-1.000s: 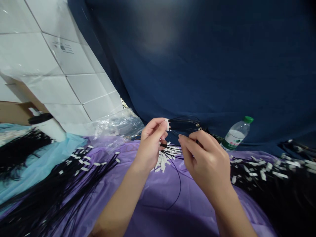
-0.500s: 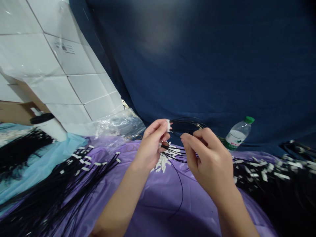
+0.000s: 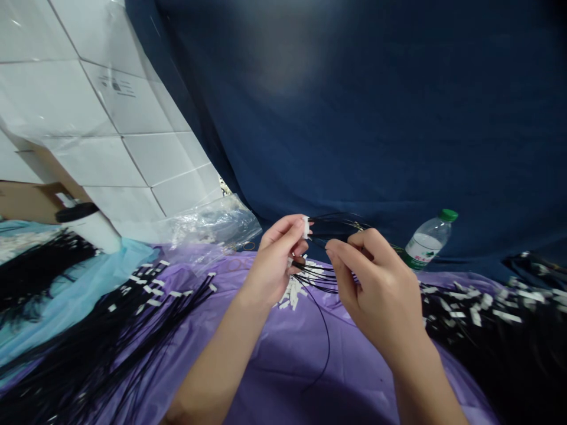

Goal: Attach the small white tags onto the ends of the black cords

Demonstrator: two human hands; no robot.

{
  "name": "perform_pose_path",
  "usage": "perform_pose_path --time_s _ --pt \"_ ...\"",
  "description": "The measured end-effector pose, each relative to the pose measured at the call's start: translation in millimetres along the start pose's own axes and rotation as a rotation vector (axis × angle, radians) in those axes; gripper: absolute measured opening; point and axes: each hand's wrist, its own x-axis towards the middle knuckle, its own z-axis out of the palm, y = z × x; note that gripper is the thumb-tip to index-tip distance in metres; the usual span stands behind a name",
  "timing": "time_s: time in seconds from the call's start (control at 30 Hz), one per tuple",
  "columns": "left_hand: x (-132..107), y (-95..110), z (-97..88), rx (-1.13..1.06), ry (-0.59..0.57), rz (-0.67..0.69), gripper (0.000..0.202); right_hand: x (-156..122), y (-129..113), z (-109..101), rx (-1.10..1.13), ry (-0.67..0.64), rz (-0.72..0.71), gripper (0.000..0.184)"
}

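Observation:
My left hand (image 3: 277, 265) pinches a white plastic connector (image 3: 305, 227) between thumb and fingers. Thin black wires (image 3: 316, 273) run from it toward the right, and a second white end shows lower down by the curled fingers. My right hand (image 3: 381, 289) faces it, fingers bent and closed around the wires; its exact grip at the fingertips is partly hidden. One loose black wire (image 3: 328, 336) hangs in a curve below. Behind the hands lies a heap of small white connectors (image 3: 290, 295) on the purple cloth (image 3: 310, 366).
Black wire bundles with white ends (image 3: 101, 330) spread at left, and another pile (image 3: 500, 330) at right. A green-capped bottle (image 3: 427, 239) stands behind my right hand. White cup with black lid (image 3: 91, 224), clear plastic bag (image 3: 212, 224), white boxes (image 3: 88, 100) and blue curtain (image 3: 354, 118) surround the table.
Both hands have shifted very slightly to the right with the connector and wires. The grips look the same.

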Motion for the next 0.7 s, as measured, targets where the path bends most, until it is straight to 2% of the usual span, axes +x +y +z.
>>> perform_pose_path --time_s 0.27,0.47,0.7 --pt "-1 0 -0.5 0.041 -0.005 0.005 0.020 0 0 0 0.082 0.007 0.034 0.016" --pt "-3 -1 1.4 0.068 -0.001 -0.009 0.023 1 -4 3 0.081 0.153 0.032 0.009" --pt "-3 -1 2.3 -0.017 0.002 -0.084 0.024 0 -3 15 -0.083 0.280 -0.096 0.013"
